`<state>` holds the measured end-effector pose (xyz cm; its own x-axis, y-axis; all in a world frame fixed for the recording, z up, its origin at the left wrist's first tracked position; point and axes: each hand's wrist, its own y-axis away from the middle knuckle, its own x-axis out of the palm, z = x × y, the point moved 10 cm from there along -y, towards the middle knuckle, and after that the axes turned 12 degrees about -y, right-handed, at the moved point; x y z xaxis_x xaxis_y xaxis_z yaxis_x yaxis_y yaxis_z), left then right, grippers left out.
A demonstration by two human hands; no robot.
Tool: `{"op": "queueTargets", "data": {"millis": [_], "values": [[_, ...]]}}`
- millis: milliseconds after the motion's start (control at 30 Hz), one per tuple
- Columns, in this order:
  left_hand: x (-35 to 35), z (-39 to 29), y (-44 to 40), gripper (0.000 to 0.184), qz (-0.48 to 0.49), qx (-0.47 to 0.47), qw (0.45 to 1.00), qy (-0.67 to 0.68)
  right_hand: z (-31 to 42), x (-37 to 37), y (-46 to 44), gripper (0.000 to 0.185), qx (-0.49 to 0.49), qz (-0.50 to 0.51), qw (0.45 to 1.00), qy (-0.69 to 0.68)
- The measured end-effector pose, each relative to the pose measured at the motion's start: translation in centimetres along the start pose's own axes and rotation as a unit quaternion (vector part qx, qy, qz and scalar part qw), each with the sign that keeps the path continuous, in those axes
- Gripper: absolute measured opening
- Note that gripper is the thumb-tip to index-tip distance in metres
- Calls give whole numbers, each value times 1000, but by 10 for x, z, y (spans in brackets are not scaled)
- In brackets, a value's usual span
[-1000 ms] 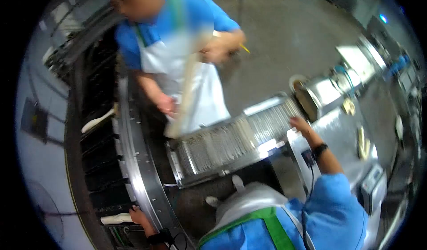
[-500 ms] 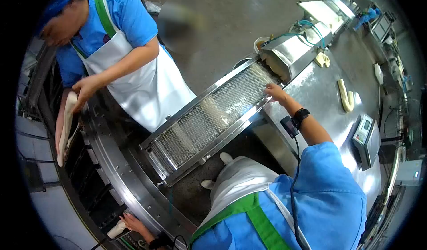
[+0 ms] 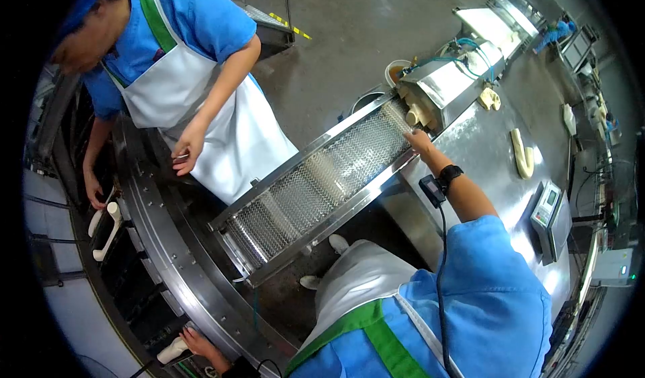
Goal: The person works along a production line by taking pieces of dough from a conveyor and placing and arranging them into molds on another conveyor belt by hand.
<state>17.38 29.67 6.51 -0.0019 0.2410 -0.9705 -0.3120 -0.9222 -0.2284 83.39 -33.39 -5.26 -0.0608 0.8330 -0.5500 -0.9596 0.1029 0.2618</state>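
Observation:
My left hand (image 3: pixel 197 342) is at the lower left, fingers apart, beside the curved metal rail. Its fingertips are next to a pale dough piece (image 3: pixel 173 350) in a dark slot. My right hand (image 3: pixel 420 141) is over the upper end of the mesh conveyor (image 3: pixel 349 156), its fingers drawn together. Whatever they hold, if anything, is hidden. Just beyond them, a pale dough piece (image 3: pixel 420 114) shows at the mouth of the metal machine (image 3: pixel 449 82).
A co-worker (image 3: pixel 195 89) in a white apron stands at the upper left, one hand by a curved dough piece (image 3: pixel 109 231). On the steel table (image 3: pixel 480 156) are a bent dough strip (image 3: pixel 521 153) and a scale (image 3: pixel 547 210). A bucket (image 3: pixel 396 72) stands behind the conveyor.
Dough now shows at the machine mouth by my right hand. The co-worker has lowered the long dough strip into a slot on the left and moved one hand away. My left hand has barely moved.

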Motion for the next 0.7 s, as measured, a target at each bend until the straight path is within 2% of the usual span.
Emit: {"op": "queueTargets", "data": {"millis": [100, 133, 167, 200, 267, 300, 333, 367, 433, 500, 533, 567, 633, 667, 700], "values": [[15, 9, 5, 42, 41, -24, 999, 24, -12, -18, -8, 58, 41, -73, 992, 92], [21, 22, 12, 42, 45, -45, 998, 25, -24, -21, -12, 62, 77, -89, 992, 34], [19, 30, 26, 42, 17, -46, 998, 41, 4, -17, 7, 66, 64, -55, 995, -48], [14, 29, 32, 41, 12, -37, 997, 72, 3, -10, 1, 60, 41, -11, 991, -125], [-7, 29, 65, 37, -31, -39, 988, 145, 5, 8, -2, 49, -1, 95, 930, -354], [-21, 27, 74, 38, -53, -29, 991, 122, 6, 10, 7, 44, -17, 122, 889, -440], [-25, 25, 82, 38, -49, -26, 994, 97, -46, 4, -20, 46, 80, 107, 908, -396], [-22, 29, 85, 37, -54, -16, 994, 91, -47, -7, -12, 40, 101, 78, 933, -336], [-16, 38, 105, 36, -38, -45, 996, 68, -53, -16, -16, 31, 94, 98, 962, -237], [-13, 39, 118, 35, 19, -95, 989, 116, -53, -16, -21, 28, 79, 118, 960, -241], [-14, 35, 124, 36, 37, -91, 986, 131, -53, -17, -17, 27, 78, 128, 959, -242], [-12, 32, 126, 36, 54, -89, 992, 77, -56, -19, -16, 26, 77, 141, 955, -248], [-11, 32, 131, 35, 61, -107, 987, 101, -58, -19, -13, 23, 73, 198, 944, -254], [-16, 27, 133, 34, 62, -112, 987, 97, -51, -19, -13, 22, 52, 252, 942, -216], [-15, 24, 134, 33, 72, -114, 986, 97, -4, -21, 24, 26, -137, 297, 941, 88]]}}
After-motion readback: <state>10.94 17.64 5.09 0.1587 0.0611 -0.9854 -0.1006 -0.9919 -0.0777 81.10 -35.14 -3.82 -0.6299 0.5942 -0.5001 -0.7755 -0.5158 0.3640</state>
